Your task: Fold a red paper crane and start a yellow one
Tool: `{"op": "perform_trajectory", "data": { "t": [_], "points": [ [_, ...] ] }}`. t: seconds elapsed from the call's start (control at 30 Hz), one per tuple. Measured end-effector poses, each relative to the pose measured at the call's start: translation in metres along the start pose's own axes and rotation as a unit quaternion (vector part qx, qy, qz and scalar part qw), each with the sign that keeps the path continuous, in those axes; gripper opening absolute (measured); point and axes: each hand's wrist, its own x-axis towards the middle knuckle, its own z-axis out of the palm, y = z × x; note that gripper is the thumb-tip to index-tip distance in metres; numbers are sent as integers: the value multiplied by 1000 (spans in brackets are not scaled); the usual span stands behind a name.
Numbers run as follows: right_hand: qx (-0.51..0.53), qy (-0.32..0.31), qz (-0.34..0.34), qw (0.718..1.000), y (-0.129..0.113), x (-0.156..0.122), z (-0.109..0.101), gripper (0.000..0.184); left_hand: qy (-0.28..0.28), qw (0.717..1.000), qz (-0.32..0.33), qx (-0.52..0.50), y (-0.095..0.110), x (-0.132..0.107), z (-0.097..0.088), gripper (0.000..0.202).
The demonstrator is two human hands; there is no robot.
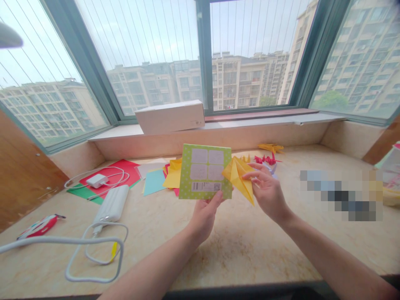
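Note:
My left hand [204, 218] grips the lower edge of a green polka-dot booklet [184, 171], thumb in front, held upright above the counter. Four pale panels and a barcode label show on its face. To its right, my right hand [269, 192] pinches a partly folded piece of yellow origami paper [240, 177], whose pointed end hangs down. The yellow paper's left corner meets or overlaps the booklet's right edge. Behind the hands stand small folded red paper cranes [268, 159] and orange paper cranes [270, 148], partly hidden.
Red paper sheets [125, 166], a light blue sheet [154, 182] and yellow sheets [173, 177] lie left of the booklet. A white power bank [113, 203], charger [96, 180] and cables lie nearer left, beside a red cutter-like tool [40, 227]. A white box [170, 117] rests on the sill.

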Motion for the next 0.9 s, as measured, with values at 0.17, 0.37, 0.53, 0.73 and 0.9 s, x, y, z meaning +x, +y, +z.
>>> {"op": "perform_trajectory", "data": {
  "t": [0.17,0.37,0.53,0.73,0.9],
  "points": [
    [-3,-1,-4,1000,1,0,0,13,3,1000,0,-3,-1,0,-1,45],
    [-11,1,-12,1000,0,-1,0,8,-3,1000,4,0,0,0,0,49],
    [-3,14,-31,999,-3,0,0,16,-7,1000,4,-5,-2,1,-1,46],
    [50,51,-15,997,-7,1,0,23,-2,1000,1,-5,-1,2,-1,46],
    [77,56,11,995,-9,3,-1,25,11,1000,-1,0,1,2,0,49]
  ]
}}
